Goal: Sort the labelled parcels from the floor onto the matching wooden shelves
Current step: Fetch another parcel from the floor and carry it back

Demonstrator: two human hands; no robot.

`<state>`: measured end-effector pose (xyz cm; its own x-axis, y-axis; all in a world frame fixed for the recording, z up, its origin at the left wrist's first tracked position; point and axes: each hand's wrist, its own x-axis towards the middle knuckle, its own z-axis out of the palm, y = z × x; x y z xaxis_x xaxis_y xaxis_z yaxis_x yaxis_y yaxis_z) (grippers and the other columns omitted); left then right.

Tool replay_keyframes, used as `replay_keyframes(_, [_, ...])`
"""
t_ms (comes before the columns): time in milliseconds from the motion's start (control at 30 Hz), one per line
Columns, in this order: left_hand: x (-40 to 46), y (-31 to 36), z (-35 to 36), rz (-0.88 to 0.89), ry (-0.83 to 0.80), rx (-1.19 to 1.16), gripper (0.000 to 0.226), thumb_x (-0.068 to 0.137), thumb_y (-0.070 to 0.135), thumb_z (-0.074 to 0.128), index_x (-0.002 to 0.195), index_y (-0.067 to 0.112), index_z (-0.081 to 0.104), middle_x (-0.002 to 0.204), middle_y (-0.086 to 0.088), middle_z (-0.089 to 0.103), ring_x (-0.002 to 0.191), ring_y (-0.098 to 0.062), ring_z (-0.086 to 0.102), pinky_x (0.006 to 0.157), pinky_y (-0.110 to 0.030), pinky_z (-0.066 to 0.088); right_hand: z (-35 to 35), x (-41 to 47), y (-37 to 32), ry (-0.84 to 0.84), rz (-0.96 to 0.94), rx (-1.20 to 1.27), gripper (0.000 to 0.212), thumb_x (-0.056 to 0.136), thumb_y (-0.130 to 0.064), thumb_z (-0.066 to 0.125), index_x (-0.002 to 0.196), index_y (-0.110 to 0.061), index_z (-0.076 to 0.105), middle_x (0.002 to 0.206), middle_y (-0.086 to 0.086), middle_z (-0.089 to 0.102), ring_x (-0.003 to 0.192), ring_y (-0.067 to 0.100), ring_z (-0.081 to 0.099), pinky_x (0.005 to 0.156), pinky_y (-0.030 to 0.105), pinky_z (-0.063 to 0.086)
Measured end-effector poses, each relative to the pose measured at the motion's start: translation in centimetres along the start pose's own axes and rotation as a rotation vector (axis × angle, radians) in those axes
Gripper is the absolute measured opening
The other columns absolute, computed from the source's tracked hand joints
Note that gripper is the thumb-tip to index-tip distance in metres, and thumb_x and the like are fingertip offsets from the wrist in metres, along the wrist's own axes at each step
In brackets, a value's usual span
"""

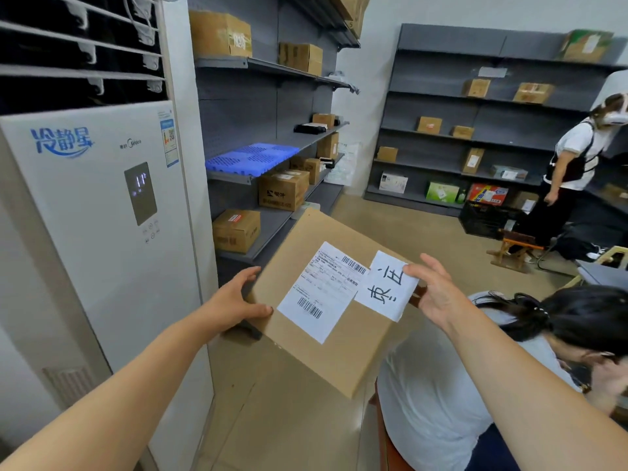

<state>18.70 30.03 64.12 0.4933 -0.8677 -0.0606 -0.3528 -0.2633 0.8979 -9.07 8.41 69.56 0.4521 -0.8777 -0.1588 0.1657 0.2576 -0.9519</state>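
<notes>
I hold the parcel (326,300) in the middle of the frame, left hand (238,300) and right hand (438,294) pressing its two sides. My fingers look loose. It could slip and hit the person (475,385) crouched at lower right.
</notes>
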Motion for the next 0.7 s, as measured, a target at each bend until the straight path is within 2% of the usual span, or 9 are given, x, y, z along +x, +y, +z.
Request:
replay_keyframes(133, [-0.2,0.9,1.1,0.013,-0.068,-0.079,0.079,0.070,0.028,0.078,0.130,0.045,0.029,0.120,0.014,0.046,0.107,-0.011,0.048,0.081,-0.027,0.046,-0.7,0.7,-0.3,0.036,-0.008,0.053,0.075,0.076,-0.001,0.066,0.139,-0.023,0.032,0.098,0.009,0.063,0.082,0.023,0.062,0.066,0.037,0.049])
replay_keyframes(200, [-0.1,0.9,1.6,0.000,-0.071,-0.143,0.072,0.071,0.030,0.077,0.127,0.046,0.034,0.118,0.015,0.049,0.108,-0.011,0.048,0.081,-0.026,0.045,-1.2,1.2,-0.4,0.042,0.003,0.065,0.076,0.076,-0.001,0.066,0.140,-0.024,0.031,0.097,0.009,0.063,0.080,0.024,0.061,0.064,0.036,0.048])
replay_keyframes(300, [0.1,0.8,2.1,-0.038,-0.080,-0.230,0.061,0.065,0.043,0.077,0.116,0.048,0.044,0.120,0.011,0.053,0.110,-0.011,0.050,0.085,-0.030,0.043,-1.8,2.2,-0.5,0.051,0.010,0.075,0.075,0.076,-0.003,0.067,0.139,-0.024,0.033,0.093,0.008,0.065,0.076,0.023,0.061,0.062,0.035,0.048])
replay_keyframes(400, [-0.2,0.4,2.6,-0.062,-0.102,-0.275,0.067,0.055,0.052,0.078,0.113,0.048,0.046,0.121,0.008,0.053,0.109,-0.011,0.052,0.082,-0.027,0.044,-1.7,3.6,-0.4,0.037,0.021,0.081,0.073,0.076,-0.003,0.067,0.138,-0.024,0.034,0.093,0.008,0.064,0.076,0.023,0.061,0.064,0.036,0.049])
replay_keyframes(533, [-0.4,-0.3,2.1,-0.099,-0.090,-0.326,0.072,0.048,0.051,0.080,0.111,0.052,0.045,0.121,0.004,0.051,0.110,-0.013,0.052,0.079,-0.026,0.044,0.1,5.4,0.1,-0.012,0.046,0.075,0.073,0.077,-0.004,0.066,0.139,-0.021,0.032,0.094,0.008,0.062,0.079,0.023,0.059,0.074,0.039,0.049])
replay_keyframes(700, [1.0,-0.8,-0.8,-0.116,-0.033,-0.382,0.083,0.054,0.043,0.081,0.124,0.049,0.038,0.125,-0.006,0.048,0.112,-0.022,0.052,0.089,-0.035,0.044,4.3,8.2,1.0,-0.050,0.025,0.054,0.072,0.079,-0.012,0.069,0.140,-0.017,0.031,0.095,0.004,0.063,0.081,0.019,0.062,0.087,0.044,0.048])
